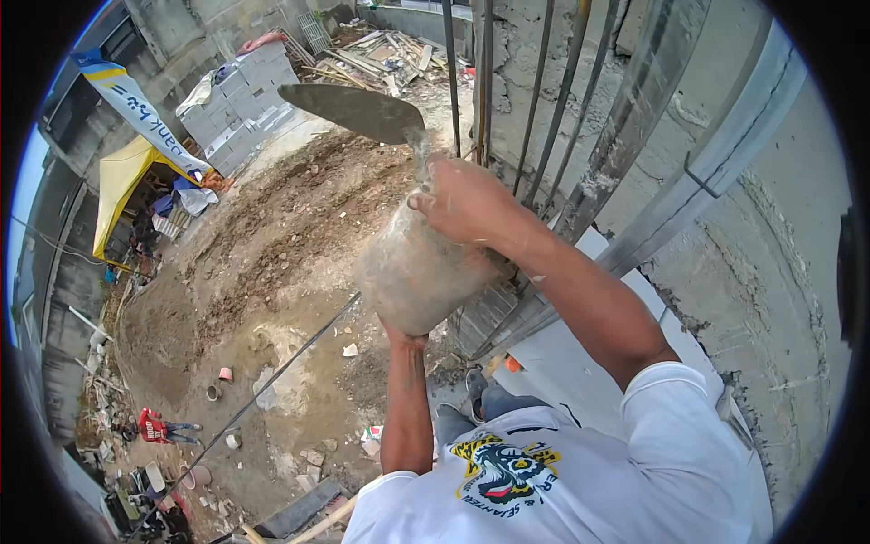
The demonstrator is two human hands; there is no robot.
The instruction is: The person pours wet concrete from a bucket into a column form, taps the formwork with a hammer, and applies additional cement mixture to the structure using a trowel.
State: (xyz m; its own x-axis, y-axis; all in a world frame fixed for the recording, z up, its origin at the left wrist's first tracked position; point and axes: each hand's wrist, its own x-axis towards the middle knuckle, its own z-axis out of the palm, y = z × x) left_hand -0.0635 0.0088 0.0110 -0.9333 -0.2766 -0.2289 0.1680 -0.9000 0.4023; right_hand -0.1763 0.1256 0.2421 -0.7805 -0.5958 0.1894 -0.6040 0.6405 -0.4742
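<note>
My right hand point(462, 204) is closed round the handle of a trowel point(349, 109), whose grey pointed blade reaches out to the upper left above the ground far below. Just under that hand is a dirty grey, mortar-smeared object point(408, 272), blurred; I cannot make out whether it is a board or a container. My left hand point(399, 331) grips it from below, its fingers mostly hidden behind it. To the right of both hands stand vertical steel rods point(568, 91) against rough concrete.
Metal channels point(698, 172) and a concrete wall point(779, 299) line the right. My feet point(476, 390) stand high above a dirt yard point(227, 272) with a person in red point(159, 426), a yellow canopy point(122, 181), pale blocks point(236, 109) and scrap wood point(390, 63). A cable point(272, 390) crosses below.
</note>
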